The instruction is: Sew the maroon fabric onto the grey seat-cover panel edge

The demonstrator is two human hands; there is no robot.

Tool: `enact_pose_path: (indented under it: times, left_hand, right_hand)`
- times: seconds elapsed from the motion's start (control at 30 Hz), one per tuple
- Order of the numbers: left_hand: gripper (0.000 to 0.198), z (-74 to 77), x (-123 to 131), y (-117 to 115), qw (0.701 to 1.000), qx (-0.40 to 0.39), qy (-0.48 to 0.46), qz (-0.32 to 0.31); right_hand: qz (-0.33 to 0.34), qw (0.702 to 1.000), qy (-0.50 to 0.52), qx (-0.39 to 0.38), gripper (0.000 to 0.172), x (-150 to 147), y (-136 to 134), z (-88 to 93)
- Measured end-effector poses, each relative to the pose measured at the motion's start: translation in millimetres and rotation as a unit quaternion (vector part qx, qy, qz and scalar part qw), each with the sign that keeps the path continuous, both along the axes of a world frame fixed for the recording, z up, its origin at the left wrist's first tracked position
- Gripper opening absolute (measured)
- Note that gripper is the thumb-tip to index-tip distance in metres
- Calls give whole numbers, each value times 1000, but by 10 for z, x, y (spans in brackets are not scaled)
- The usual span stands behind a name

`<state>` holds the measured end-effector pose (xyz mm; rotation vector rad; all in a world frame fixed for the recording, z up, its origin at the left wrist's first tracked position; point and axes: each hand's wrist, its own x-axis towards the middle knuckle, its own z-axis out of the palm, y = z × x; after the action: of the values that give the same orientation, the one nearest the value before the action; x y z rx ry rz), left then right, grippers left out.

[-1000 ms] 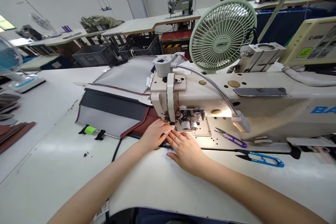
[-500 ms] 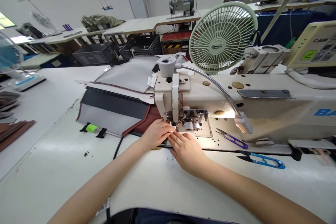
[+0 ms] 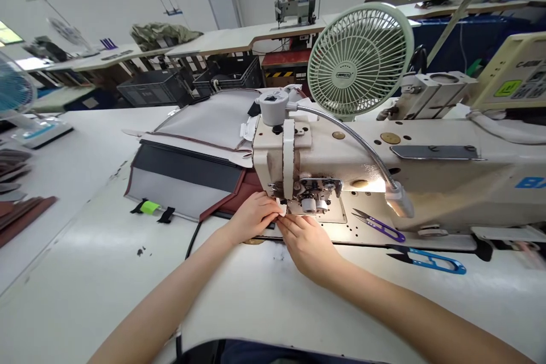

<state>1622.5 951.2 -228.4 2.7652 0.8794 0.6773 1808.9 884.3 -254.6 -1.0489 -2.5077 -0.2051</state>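
My left hand [image 3: 251, 216] and my right hand [image 3: 309, 242] meet at the presser foot [image 3: 313, 205] of a cream sewing machine [image 3: 426, 182]. Both hands' fingertips close on a small white piece [image 3: 281, 208] just left of the foot. My left hand rests on the dark red edge of a grey and black fabric panel [image 3: 179, 182] that spreads out to the left behind the machine head. My right hand's fingers are drawn together and point at the foot. The needle itself is hidden by the machine head.
Purple snips [image 3: 379, 226] and blue snips [image 3: 430, 261] lie on the machine bed to my right. A gooseneck lamp [image 3: 401, 199] lights the bed. A green fan [image 3: 358, 60] stands behind the machine. Brown pieces [image 3: 21, 216] lie at the white table's [image 3: 85, 273] far left.
My right hand's fingers, flat and spread a second ago, have gathered and slid closer to the foot. My left hand has stayed put. The view has shifted slightly.
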Motion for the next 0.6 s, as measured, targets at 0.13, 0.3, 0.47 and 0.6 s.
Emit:
enact_pose_path:
  times: [0.13, 0.3, 0.47, 0.6]
  left_hand:
    - [17, -32, 23, 43, 1000, 21, -3, 10]
    - [12, -18, 31, 24, 999, 35, -19, 12]
    - [14, -24, 28, 18, 999, 43, -10, 3]
    - [16, -28, 27, 10, 999, 50, 2, 10]
  right_hand:
    - [-13, 1000, 5, 14, 37, 15, 32, 7]
    - [-14, 999, 22, 40, 31, 20, 8, 6]
    - [-11, 998, 39, 51, 28, 21, -1, 8]
    - [-6, 997, 46, 57, 26, 22, 2, 27]
